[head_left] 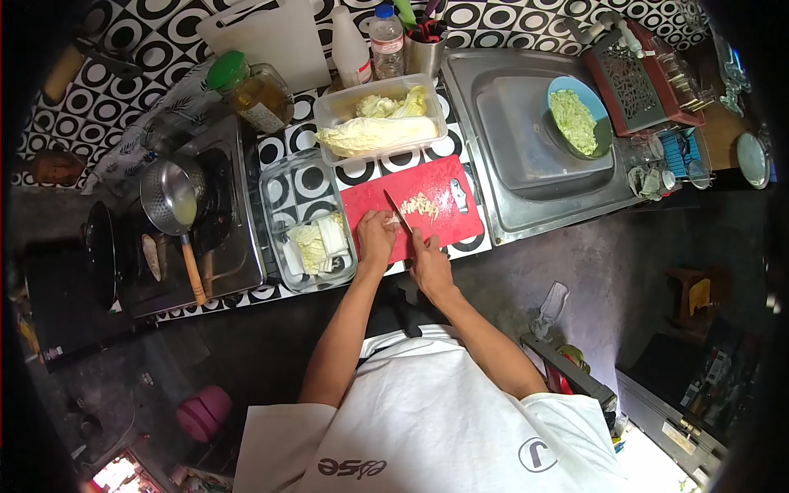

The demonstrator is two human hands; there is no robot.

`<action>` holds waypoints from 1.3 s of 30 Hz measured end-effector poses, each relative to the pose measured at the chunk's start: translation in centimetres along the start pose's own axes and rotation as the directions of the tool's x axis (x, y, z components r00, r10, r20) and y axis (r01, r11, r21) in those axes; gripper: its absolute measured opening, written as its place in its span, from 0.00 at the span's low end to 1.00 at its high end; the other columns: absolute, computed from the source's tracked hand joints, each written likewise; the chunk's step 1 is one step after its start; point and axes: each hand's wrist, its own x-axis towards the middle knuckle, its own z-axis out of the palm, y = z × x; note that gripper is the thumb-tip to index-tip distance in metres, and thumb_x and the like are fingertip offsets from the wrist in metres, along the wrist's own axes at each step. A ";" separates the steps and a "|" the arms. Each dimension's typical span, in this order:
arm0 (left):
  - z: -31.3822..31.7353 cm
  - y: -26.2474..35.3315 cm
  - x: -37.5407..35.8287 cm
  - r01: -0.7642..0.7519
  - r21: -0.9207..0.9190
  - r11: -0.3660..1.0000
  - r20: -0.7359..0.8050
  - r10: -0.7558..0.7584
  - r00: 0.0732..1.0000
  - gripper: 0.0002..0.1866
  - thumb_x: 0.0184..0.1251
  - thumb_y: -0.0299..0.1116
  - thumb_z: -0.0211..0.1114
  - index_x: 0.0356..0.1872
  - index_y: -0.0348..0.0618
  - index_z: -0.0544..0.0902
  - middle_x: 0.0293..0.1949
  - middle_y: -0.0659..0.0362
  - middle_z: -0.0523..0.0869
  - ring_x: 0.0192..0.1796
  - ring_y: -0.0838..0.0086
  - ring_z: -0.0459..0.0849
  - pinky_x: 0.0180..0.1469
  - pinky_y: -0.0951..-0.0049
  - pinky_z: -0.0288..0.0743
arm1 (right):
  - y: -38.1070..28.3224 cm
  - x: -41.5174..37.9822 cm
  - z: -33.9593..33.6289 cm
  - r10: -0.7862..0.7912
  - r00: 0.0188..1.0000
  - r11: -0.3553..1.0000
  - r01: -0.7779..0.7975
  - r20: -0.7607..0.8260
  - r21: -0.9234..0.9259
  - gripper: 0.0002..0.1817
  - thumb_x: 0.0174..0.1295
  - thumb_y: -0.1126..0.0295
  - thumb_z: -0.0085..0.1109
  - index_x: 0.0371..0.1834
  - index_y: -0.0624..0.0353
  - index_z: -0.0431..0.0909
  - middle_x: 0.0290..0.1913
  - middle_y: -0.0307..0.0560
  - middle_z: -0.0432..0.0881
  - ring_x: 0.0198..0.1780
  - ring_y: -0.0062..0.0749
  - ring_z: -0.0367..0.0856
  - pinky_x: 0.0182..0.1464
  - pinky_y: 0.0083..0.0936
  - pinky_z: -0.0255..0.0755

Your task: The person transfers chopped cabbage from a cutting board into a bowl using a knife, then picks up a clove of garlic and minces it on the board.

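A red cutting board [366, 197] lies on the patterned counter in front of me. My right hand [429, 261] grips a knife [399, 209], whose blade points away over the board. Beside the blade, my left hand [376, 236] presses its curled fingers on a pale vegetable piece [392, 220], mostly hidden by the fingers. Chopped pale pieces [420, 206] are heaped just right of the blade. Left of the board, a clear glass container [299, 191] holds cut napa cabbage [311, 249]. Behind it, a plastic tub [329, 104] holds a larger napa cabbage [378, 135].
A steel sink [511, 220] at right holds a blue bowl [558, 85] of shredded cabbage [574, 122]. The stove [238, 238] at left carries a saucepan [168, 197] with its wooden handle pointing toward me. Bottles [351, 49] and a green-lidded jar [255, 103] stand behind.
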 end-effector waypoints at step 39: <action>-0.8 -0.5 -0.4 -0.233 0.132 0.963 0.021 0.232 0.972 0.09 0.48 0.24 0.67 0.34 0.40 0.86 0.32 0.52 0.81 0.37 0.60 0.79 0.42 0.62 0.73 | 0.2 -1.2 -0.4 0.011 1.000 1.000 -0.010 0.023 -0.022 0.35 0.50 0.78 0.58 0.65 0.55 0.58 0.45 0.65 0.68 0.36 0.61 0.80 0.39 0.48 0.77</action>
